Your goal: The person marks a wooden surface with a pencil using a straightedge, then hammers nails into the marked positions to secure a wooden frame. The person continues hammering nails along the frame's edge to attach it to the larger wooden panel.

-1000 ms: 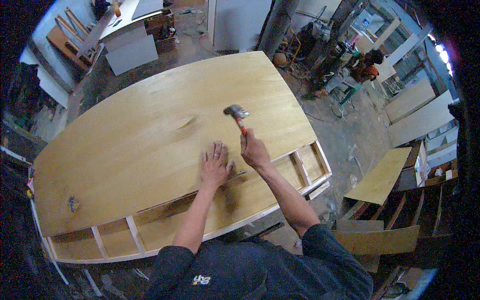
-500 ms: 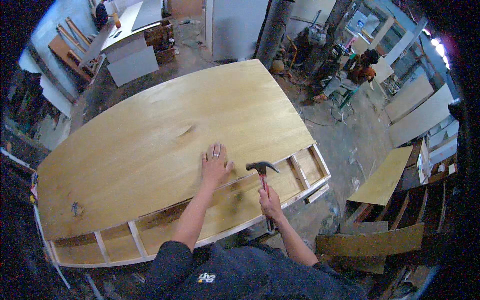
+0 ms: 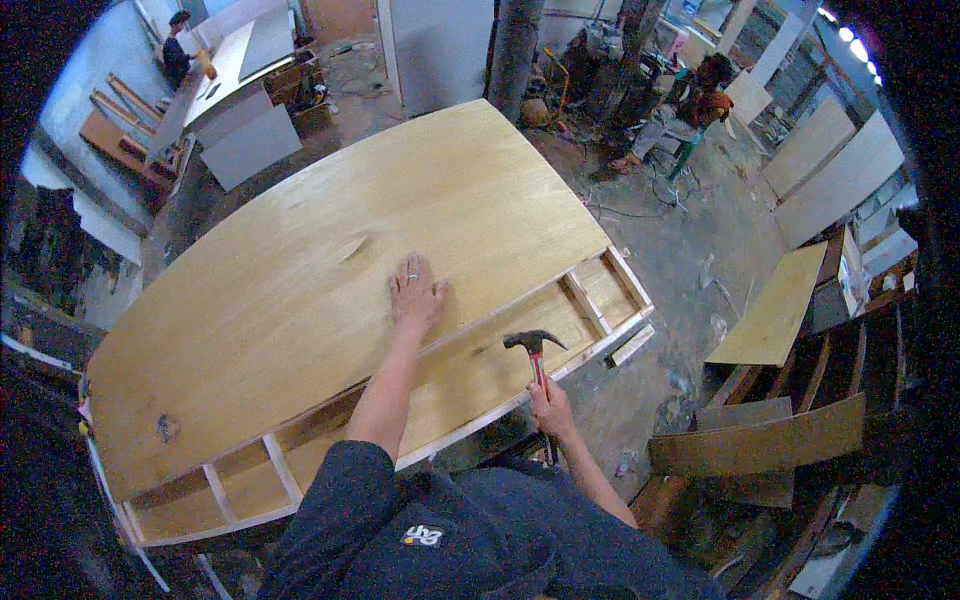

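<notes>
A large curved plywood sheet [image 3: 300, 240] lies over a shallow wooden frame [image 3: 285, 470]. Along the near side the frame stays uncovered, and several crosspieces show there. My left hand [image 3: 416, 295], a ring on one finger, rests palm down on the sheet with its fingers stretched out. In my right hand [image 3: 551, 410] is a claw hammer [image 3: 538, 368], gripped around its red and black handle. Its dark head points up, over the uncovered strip near the right end. Whether the head touches the frame I cannot tell.
Wood boards and a curved ribbed piece [image 3: 765, 445] lie at the right. A person sits on a green stool [image 3: 685, 155] at the far right. Another person [image 3: 178, 50] stands by a white-topped table [image 3: 235, 60] at the far left. Panels [image 3: 845, 175] lean along the right.
The view has shifted. My left hand has slid a little farther away across the sheet. My right hand and the hammer have drawn back from the sheet's near edge.
</notes>
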Action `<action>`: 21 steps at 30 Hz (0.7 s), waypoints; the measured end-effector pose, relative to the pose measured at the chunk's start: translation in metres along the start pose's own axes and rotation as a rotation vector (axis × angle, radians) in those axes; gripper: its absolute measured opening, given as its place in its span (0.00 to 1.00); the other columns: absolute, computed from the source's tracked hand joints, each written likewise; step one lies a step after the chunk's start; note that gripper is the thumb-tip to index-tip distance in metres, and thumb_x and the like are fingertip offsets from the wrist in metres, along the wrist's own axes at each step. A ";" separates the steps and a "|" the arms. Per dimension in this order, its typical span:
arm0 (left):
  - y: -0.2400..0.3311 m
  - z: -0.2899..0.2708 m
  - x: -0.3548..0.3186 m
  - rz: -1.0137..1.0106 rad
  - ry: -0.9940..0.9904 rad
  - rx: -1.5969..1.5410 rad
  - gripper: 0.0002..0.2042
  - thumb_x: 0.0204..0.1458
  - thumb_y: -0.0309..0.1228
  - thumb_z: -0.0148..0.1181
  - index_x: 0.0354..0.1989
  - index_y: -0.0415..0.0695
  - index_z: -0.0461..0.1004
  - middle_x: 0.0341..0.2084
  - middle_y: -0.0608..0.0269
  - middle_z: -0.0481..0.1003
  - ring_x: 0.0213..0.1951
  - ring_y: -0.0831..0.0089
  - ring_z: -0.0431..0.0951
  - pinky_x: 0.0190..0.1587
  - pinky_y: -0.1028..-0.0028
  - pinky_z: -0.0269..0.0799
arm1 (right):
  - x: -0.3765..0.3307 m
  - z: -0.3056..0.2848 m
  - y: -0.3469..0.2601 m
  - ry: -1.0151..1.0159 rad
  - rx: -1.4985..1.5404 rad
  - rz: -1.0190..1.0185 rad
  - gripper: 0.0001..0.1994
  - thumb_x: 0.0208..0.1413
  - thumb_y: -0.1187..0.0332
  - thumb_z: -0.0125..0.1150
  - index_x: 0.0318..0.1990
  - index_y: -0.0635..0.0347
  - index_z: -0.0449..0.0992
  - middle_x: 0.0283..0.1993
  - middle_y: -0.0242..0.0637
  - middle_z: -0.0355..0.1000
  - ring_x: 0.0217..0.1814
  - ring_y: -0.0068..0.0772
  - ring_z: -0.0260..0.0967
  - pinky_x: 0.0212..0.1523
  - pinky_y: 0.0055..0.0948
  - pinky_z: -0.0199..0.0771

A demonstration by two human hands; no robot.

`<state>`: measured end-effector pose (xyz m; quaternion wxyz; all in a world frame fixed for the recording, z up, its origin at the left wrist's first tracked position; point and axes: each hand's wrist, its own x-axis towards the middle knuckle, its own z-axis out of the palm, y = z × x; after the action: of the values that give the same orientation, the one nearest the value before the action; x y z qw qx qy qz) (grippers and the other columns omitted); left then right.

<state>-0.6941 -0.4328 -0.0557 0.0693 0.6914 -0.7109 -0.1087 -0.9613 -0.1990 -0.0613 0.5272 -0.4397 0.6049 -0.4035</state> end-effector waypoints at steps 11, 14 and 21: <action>0.023 0.004 -0.083 0.331 -0.152 0.055 0.37 0.62 0.51 0.49 0.75 0.43 0.50 0.77 0.54 0.45 0.77 0.57 0.41 0.75 0.48 0.39 | 0.005 0.003 0.005 -0.025 0.199 0.108 0.10 0.69 0.60 0.53 0.44 0.56 0.72 0.20 0.21 0.60 0.15 0.16 0.57 0.16 0.22 0.60; 0.018 0.002 -0.101 0.378 -0.148 0.179 0.38 0.61 0.50 0.52 0.75 0.43 0.49 0.77 0.55 0.44 0.77 0.57 0.43 0.75 0.48 0.39 | 0.007 0.002 0.012 0.015 0.095 -0.050 0.10 0.69 0.59 0.54 0.44 0.56 0.71 0.22 0.22 0.61 0.15 0.16 0.57 0.15 0.22 0.60; 0.039 0.008 -0.092 0.319 -0.120 0.170 0.39 0.60 0.48 0.54 0.76 0.43 0.48 0.76 0.53 0.46 0.77 0.56 0.45 0.75 0.49 0.41 | 0.003 -0.004 0.002 0.026 -0.073 -0.097 0.14 0.65 0.59 0.57 0.48 0.61 0.73 0.26 0.34 0.69 0.27 0.30 0.68 0.33 0.35 0.71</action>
<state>-0.7309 -0.3399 -0.0489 -0.0155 0.5658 -0.8208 -0.0767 -0.9658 -0.2007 -0.0636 0.4826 -0.4821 0.6040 -0.4121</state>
